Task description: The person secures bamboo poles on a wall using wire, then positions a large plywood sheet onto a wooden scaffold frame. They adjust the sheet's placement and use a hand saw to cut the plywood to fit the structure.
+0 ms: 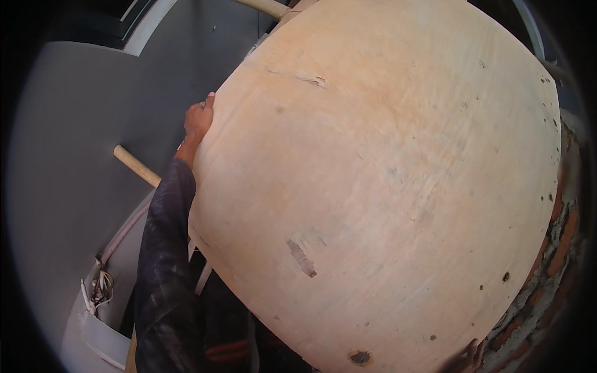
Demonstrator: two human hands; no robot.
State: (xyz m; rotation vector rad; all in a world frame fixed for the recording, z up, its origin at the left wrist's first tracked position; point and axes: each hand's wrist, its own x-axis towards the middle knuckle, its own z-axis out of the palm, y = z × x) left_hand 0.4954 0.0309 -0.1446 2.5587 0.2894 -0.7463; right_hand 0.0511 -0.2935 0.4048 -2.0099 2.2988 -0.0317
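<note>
A large pale plywood sheet (pixel 373 186) fills most of the view, tilted in front of me. Its face carries knots, small dark holes and a few torn patches. My left hand (pixel 199 118) is closed around its left edge, the thumb pointing up along the rim; the other fingers are mostly hidden. The dark sleeve of my left arm (pixel 165 267) comes up from below. Down at the lower right edge, my right hand (pixel 471 360) shows only in part, in shadow, its fingers curled at the sheet's rim.
A grey wall (pixel 81 124) stands on the left, with a wooden pole (pixel 135 165) sticking out. Loose wires (pixel 101 287) hang below it near a pinkish pipe (pixel 124 230). Rough brickwork (pixel 563 242) runs along the right. Another pole (pixel 264 7) lies at the top.
</note>
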